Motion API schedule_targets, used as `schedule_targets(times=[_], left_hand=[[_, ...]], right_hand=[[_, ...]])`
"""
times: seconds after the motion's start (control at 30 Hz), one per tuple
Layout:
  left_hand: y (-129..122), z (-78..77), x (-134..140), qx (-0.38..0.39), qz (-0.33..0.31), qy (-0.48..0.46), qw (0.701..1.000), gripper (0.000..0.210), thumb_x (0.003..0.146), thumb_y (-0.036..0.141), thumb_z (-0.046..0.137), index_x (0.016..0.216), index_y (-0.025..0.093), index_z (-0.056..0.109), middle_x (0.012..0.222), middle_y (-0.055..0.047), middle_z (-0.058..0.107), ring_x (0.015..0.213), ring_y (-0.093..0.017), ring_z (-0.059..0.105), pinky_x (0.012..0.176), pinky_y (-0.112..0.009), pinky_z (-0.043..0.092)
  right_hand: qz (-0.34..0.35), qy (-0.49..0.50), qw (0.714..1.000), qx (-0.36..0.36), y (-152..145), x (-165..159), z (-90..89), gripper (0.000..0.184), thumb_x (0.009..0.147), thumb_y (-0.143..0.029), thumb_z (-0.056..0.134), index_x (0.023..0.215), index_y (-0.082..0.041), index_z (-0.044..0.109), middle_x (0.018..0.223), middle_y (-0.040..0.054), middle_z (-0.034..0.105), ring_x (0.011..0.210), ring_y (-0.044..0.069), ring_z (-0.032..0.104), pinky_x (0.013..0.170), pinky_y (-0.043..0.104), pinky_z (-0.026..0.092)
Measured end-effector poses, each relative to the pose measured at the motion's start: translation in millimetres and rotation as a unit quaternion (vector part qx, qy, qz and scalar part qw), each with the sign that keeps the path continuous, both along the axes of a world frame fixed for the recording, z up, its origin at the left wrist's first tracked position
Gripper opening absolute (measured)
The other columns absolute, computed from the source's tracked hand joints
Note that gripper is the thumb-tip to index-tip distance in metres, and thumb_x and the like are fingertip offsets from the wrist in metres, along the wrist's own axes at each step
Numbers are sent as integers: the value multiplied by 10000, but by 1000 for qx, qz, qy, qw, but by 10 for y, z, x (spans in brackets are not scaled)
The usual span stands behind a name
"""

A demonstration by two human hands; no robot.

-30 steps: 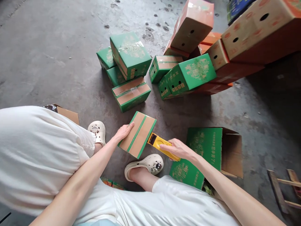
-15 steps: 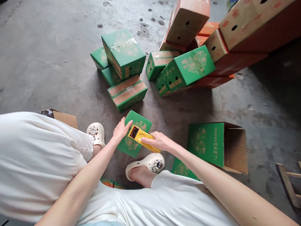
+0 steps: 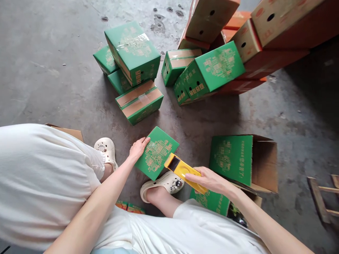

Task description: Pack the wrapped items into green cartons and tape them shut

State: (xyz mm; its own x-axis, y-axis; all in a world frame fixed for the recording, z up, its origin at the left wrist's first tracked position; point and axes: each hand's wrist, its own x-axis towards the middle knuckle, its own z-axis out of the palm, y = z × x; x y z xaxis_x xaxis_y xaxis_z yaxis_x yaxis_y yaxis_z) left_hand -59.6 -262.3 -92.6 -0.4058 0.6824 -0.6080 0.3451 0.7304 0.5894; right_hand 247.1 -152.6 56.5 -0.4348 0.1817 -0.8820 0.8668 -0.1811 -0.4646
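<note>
A small green carton (image 3: 156,153) with a gold printed pattern lies in front of me, between my feet. My left hand (image 3: 139,148) grips its left edge, fingers curled over the rim of the top face. In my right hand (image 3: 209,180) is a yellow handheld device (image 3: 185,173), long and flat, with a dark window at its far end; its exact kind I cannot make out. The device's front end is just off the carton's lower right side, above my right shoe (image 3: 169,182).
Taped green cartons (image 3: 140,100) are piled ahead, others (image 3: 217,67) lean by tall stacks of orange-and-brown boxes (image 3: 254,42). To my right are an open green carton (image 3: 231,157), another carton (image 3: 212,201) and a wooden frame (image 3: 317,201). My left shoe (image 3: 106,150) stands left.
My right hand has drawn the yellow device right, off the carton's top face. My left hand's fingers now lie closer along the carton's left edge. The camera view has shifted slightly.
</note>
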Motion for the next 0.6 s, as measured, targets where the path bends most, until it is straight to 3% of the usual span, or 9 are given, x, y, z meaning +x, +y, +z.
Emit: schedule_targets(times=[0.13,0.23,0.47,0.6], left_hand=[[-27,-40,-19,15,9,-12,1000,626,1002,696,404,1343,264,702,1356,-81,721,1285,-328,637,1085,-433,468],[-39,-70,-13,24,20,-18,999,621,991,695,434,1343,260,703,1366,-81,716,1312,-328,619,1107,-438,454],[-63,-116,-24,68,33,-52,996,623,989,687,450,1334,242,718,1395,-75,699,1342,-327,602,1144,-429,428],[-80,-173,-63,81,31,-61,994,658,970,706,477,1336,218,723,1403,-86,692,1367,-339,583,1162,-426,411]], right_hand=[[-38,-38,996,-66,-2,526,-46,684,717,-855,681,835,-182,661,732,48,684,614,188,639,537,257,477],[-40,-56,994,-84,-9,650,-178,703,707,-874,676,827,-181,645,729,58,702,606,192,660,545,258,496],[-21,-83,996,2,-45,193,-567,612,821,-780,648,783,-169,662,703,102,735,574,200,678,521,247,493],[-25,-93,995,29,-87,-80,-653,532,897,-667,638,754,-155,670,707,107,743,573,192,682,519,232,487]])
